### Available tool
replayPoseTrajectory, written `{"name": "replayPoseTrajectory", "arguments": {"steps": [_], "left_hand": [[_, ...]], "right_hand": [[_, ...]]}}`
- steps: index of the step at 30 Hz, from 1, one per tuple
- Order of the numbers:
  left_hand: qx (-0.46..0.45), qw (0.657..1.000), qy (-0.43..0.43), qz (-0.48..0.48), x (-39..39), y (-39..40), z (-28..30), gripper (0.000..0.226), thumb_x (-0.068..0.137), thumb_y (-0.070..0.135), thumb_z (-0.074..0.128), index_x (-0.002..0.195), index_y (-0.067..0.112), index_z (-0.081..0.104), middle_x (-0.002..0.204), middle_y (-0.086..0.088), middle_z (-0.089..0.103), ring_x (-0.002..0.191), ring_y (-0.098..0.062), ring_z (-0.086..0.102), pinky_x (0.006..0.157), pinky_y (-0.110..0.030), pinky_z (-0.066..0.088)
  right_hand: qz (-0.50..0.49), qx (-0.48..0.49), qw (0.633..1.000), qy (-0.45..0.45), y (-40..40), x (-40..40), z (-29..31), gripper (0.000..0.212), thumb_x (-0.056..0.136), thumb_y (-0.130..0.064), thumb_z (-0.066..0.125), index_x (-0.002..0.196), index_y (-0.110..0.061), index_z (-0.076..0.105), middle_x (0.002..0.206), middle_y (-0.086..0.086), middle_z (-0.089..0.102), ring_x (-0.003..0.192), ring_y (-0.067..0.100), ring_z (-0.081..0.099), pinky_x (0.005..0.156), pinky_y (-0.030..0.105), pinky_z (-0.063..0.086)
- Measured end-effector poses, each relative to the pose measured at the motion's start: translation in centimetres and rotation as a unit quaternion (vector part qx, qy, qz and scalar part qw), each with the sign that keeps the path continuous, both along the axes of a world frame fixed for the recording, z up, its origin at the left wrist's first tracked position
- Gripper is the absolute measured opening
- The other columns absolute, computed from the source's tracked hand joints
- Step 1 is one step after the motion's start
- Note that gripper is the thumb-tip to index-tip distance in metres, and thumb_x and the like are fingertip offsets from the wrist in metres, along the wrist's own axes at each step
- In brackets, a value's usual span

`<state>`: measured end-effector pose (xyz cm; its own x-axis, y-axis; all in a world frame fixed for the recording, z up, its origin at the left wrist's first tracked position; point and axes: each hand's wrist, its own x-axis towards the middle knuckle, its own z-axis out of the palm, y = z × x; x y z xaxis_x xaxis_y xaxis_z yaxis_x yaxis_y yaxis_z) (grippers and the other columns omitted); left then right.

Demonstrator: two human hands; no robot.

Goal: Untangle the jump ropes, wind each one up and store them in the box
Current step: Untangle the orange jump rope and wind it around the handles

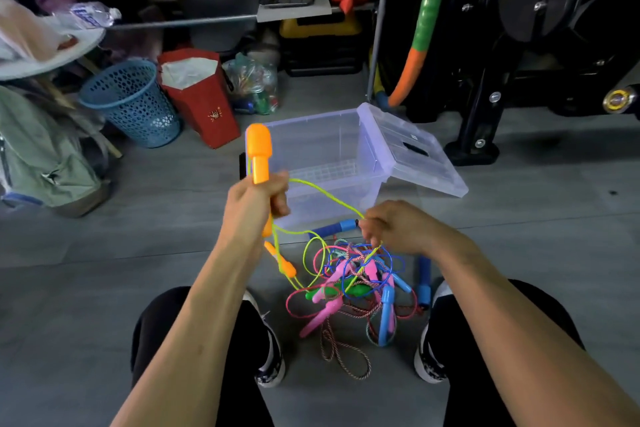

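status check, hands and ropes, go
Left hand grips orange handle; right hand pinches yellow-green cord. Tangled pile on floor. Box open, no ropes visible inside.

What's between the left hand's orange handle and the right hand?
In the head view, a yellow-green cord spans from the orange handle in the left hand to the right hand, passing in front of the clear box.

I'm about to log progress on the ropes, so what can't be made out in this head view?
- How many ropes the tangled pile holds: cords overlap, strands too thin to trace.
- How the right hand grips the yellow-green cord: its fingertips curl away from the camera.
- Middle of the orange handle: wrapped by the left hand.
- Clear box near floor: behind the left hand.
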<state>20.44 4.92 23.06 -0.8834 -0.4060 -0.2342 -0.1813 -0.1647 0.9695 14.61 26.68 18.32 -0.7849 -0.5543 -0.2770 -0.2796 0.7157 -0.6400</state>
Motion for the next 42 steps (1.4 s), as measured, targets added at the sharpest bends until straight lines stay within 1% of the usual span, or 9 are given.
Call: {"name": "replayPoseTrajectory", "arguments": {"steps": [4, 8, 11, 19, 23, 26, 32, 38, 42], "left_hand": [[-0.281, 0.945, -0.119, -0.116, 0.3, -0.2, -1.2, 0.023, 0.091, 0.026, 0.059, 0.070, 0.017, 0.057, 0.051, 0.009, 0.042, 0.049, -0.009, 0.036, 0.051, -0.022, 0.032], [-0.191, 0.950, -0.048, -0.242, 0.5, 1.3, -1.1, 0.032, 0.091, 0.048, 0.055, 0.087, 0.022, 0.073, 0.090, 0.001, 0.071, 0.083, -0.010, 0.059, 0.080, -0.026, 0.044], [-0.275, 0.930, -0.025, -0.241, 0.7, 2.2, -0.8, 0.034, 0.096, 0.031, 0.057, 0.072, 0.008, 0.063, 0.067, -0.008, 0.060, 0.060, -0.008, 0.051, 0.064, -0.018, 0.043], [0.076, 0.994, 0.071, 0.041, -0.1, -0.4, 0.7, 0.024, 0.092, 0.011, 0.058, 0.069, 0.010, 0.055, 0.050, 0.000, 0.045, 0.052, -0.018, 0.044, 0.060, -0.028, 0.050], [-0.163, 0.973, -0.153, -0.051, 0.4, -0.9, -0.8, 0.025, 0.087, 0.018, 0.065, 0.065, 0.009, 0.059, 0.050, 0.000, 0.056, 0.051, -0.020, 0.054, 0.060, -0.029, 0.049], [-0.363, 0.916, -0.135, -0.105, 0.5, -0.4, -1.6, 0.034, 0.089, 0.035, 0.062, 0.063, 0.014, 0.055, 0.056, 0.002, 0.045, 0.058, -0.020, 0.042, 0.058, -0.028, 0.037], [-0.265, 0.925, 0.020, -0.270, 0.9, 2.2, -1.2, 0.032, 0.091, 0.038, 0.059, 0.083, 0.008, 0.068, 0.077, -0.001, 0.065, 0.069, -0.005, 0.054, 0.070, -0.022, 0.045], [-0.069, 0.991, 0.093, -0.070, 0.7, 2.0, 0.6, 0.028, 0.093, 0.013, 0.060, 0.067, 0.008, 0.054, 0.050, 0.002, 0.047, 0.058, -0.018, 0.050, 0.070, -0.032, 0.048], [0.062, 0.996, 0.049, 0.032, 0.6, 1.0, 0.5, 0.022, 0.093, 0.013, 0.059, 0.072, 0.011, 0.057, 0.056, -0.003, 0.047, 0.061, -0.020, 0.052, 0.071, -0.031, 0.053]], "right_hand": [[-0.008, -0.118, 0.989, 0.093, -1.2, 0.9, 2.4, 0.030, 0.100, -0.026, 0.052, 0.073, -0.020, 0.064, 0.051, -0.014, 0.051, 0.051, 0.002, 0.046, 0.052, 0.015, 0.032], [0.025, -0.147, 0.985, 0.086, -2.0, 1.5, 2.7, 0.026, 0.098, -0.026, 0.056, 0.081, -0.011, 0.070, 0.050, -0.011, 0.052, 0.051, 0.003, 0.047, 0.052, 0.020, 0.033], [0.009, -0.163, 0.982, 0.090, -2.4, 1.5, 2.0, 0.029, 0.095, -0.029, 0.059, 0.075, -0.009, 0.066, 0.050, -0.002, 0.050, 0.047, 0.006, 0.040, 0.050, 0.025, 0.032], [0.033, 0.005, 0.998, -0.050, 0.2, -0.2, -1.0, 0.026, 0.097, -0.022, 0.050, 0.075, -0.013, 0.062, 0.068, -0.004, 0.066, 0.071, 0.014, 0.065, 0.082, 0.036, 0.054], [-0.031, -0.106, 0.993, 0.044, -0.1, 0.2, 1.1, 0.028, 0.100, -0.024, 0.050, 0.073, -0.021, 0.060, 0.060, -0.004, 0.055, 0.056, 0.009, 0.049, 0.061, 0.031, 0.045], [-0.048, -0.197, 0.975, 0.089, -0.6, 1.1, 3.0, 0.027, 0.099, -0.027, 0.052, 0.081, -0.015, 0.068, 0.060, -0.001, 0.058, 0.053, 0.003, 0.042, 0.056, 0.022, 0.036], [0.000, -0.184, 0.980, 0.074, -1.7, 1.8, 2.9, 0.025, 0.096, -0.025, 0.060, 0.072, -0.022, 0.066, 0.053, 0.002, 0.052, 0.050, 0.006, 0.042, 0.052, 0.030, 0.035], [-0.009, -0.122, 0.992, 0.013, -0.8, 0.8, 0.5, 0.032, 0.090, -0.036, 0.060, 0.072, -0.010, 0.060, 0.068, 0.012, 0.063, 0.062, 0.026, 0.058, 0.067, 0.044, 0.051], [0.010, -0.065, 0.998, 0.005, -0.3, 0.1, -0.3, 0.024, 0.095, -0.026, 0.055, 0.071, -0.021, 0.061, 0.068, -0.001, 0.068, 0.064, 0.008, 0.061, 0.070, 0.032, 0.053]]}}
